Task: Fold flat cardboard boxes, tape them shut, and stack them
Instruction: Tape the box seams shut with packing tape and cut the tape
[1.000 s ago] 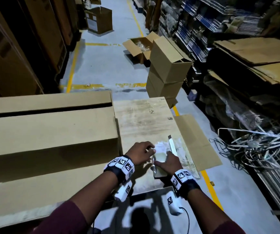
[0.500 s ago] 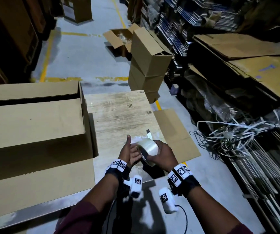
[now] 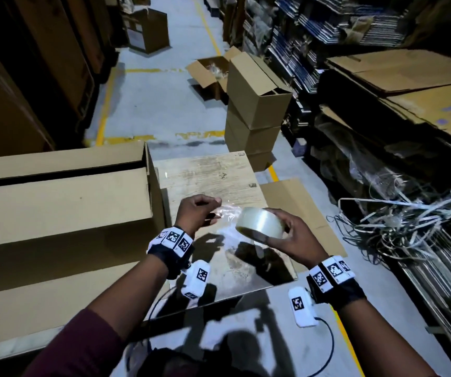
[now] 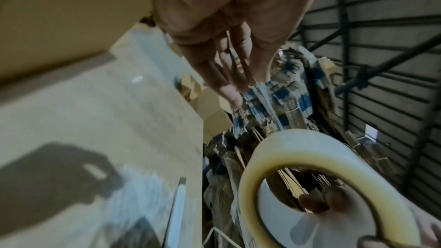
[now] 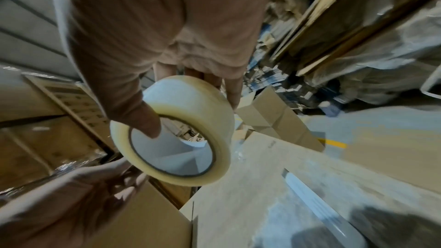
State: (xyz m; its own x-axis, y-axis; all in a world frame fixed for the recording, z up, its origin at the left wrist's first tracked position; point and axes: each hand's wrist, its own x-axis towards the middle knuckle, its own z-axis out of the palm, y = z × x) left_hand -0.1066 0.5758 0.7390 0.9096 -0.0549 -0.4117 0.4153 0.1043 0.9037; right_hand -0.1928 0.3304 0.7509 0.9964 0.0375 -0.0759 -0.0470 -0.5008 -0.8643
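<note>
My right hand grips a roll of clear tape above the wooden table top. In the right wrist view its thumb sits inside the roll and its fingers wrap the outside. Just left of the roll, my left hand pinches the free end of the tape, and a short shiny strip stretches between hand and roll. The left wrist view shows the left fingers close together above the roll. A long folded cardboard box lies on the table to the left.
A box cutter lies on the table under my hands. Taped boxes stand stacked on the floor beyond the table, an open box behind them. Flat cardboard fills the right shelves above tangled straps. A flat sheet lies right of the table.
Both hands have lifted the tape roll off the table. The left hand has drawn away to the left of the roll, pulling out a short strip of tape.
</note>
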